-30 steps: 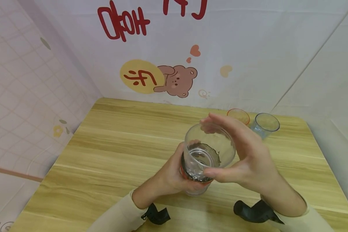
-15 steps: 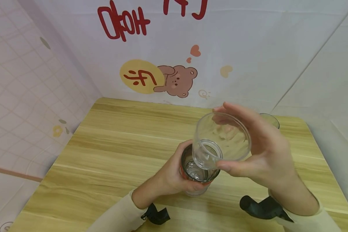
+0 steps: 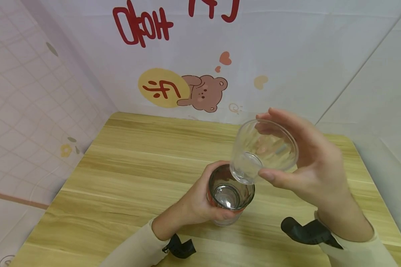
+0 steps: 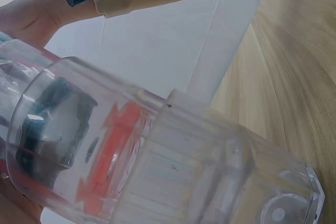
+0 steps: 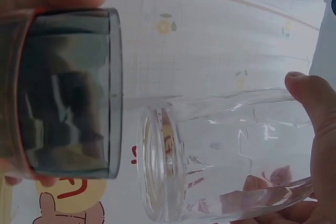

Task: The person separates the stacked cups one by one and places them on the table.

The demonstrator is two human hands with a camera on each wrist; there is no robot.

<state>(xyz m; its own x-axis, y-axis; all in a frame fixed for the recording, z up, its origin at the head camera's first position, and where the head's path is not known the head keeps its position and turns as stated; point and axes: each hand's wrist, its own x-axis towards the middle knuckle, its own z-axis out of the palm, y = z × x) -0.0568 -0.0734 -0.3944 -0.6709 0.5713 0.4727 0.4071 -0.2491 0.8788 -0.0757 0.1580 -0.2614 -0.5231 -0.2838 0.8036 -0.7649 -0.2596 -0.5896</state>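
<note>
My left hand (image 3: 200,196) grips a stack of nested plastic cups from the side, fingers curled round it. On top sits a smoky grey cup (image 3: 232,191) with its mouth up. Below it, a clear cup with a red band (image 4: 113,156) and further clear walls show in the left wrist view. My right hand (image 3: 317,167) holds a clear cup (image 3: 265,146) by its rim, thumb on the near side and fingers on the far side. That cup is tilted, its base close to the grey rim; the right wrist view shows a gap between them.
A wood-grain table (image 3: 137,167) lies under both hands. White cloth walls with a printed bear (image 3: 207,92) stand behind and at the sides. Dark straps (image 3: 310,231) sit on both wrists. The table's back right corner is partly hidden by my right hand.
My right hand has pulled the clear cup up out of the grey one and moved away to the right. It now covers the red-rimmed and blue-rimmed cups seen earlier. My left hand stays put.
</note>
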